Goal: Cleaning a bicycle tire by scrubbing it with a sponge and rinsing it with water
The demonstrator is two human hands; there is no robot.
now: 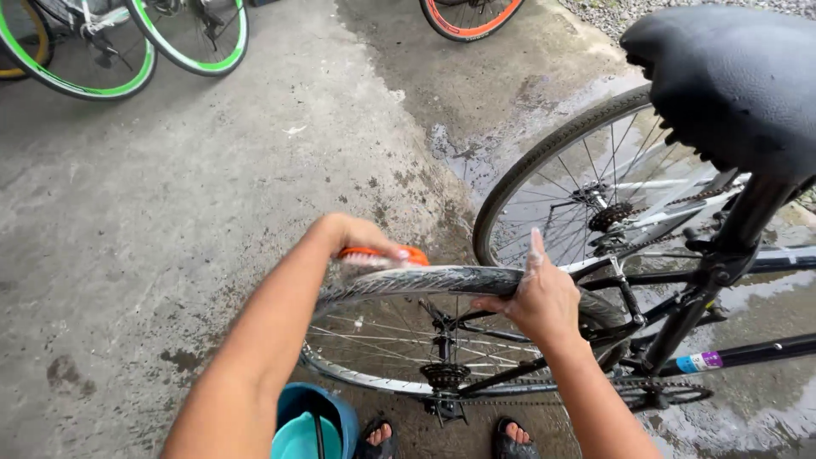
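- Two hands are seen at work on a bicycle tyre [425, 279], the landmark for all that follows: the left hand [361, 238] is closed around an orange scrubbing brush [382, 255], which is pressed bristles-down on the tyre's upper tread at its left end.
- The right hand [535, 297] is laid over the tyre's right part, fingers curled under the edge and thumb raised; the wheel appears to be steadied this way against the push of the brush.
- Soap foam is seen on the tread under the brush and on the right hand.
- Below the tyre, the spokes, hub and sprocket [445, 374] of the same wheel are visible, and the dark frame [680, 331] runs off to its right.
- Behind and right of the tyre, a second wheel [586, 187] stands upright; above that, a black saddle [731, 81] crowds the upper right.
- Under the tyre's near-left edge, a blue bucket [331, 412] is kept close, judged to be within easy dipping reach; sandalled feet [442, 438] are beside it.
- Left of the tyre, wet concrete floor [170, 212] lies open, giving the brush arm room; far beyond, green-rimmed wheels [136, 51] and an orange-rimmed wheel [467, 21] are parked well apart.
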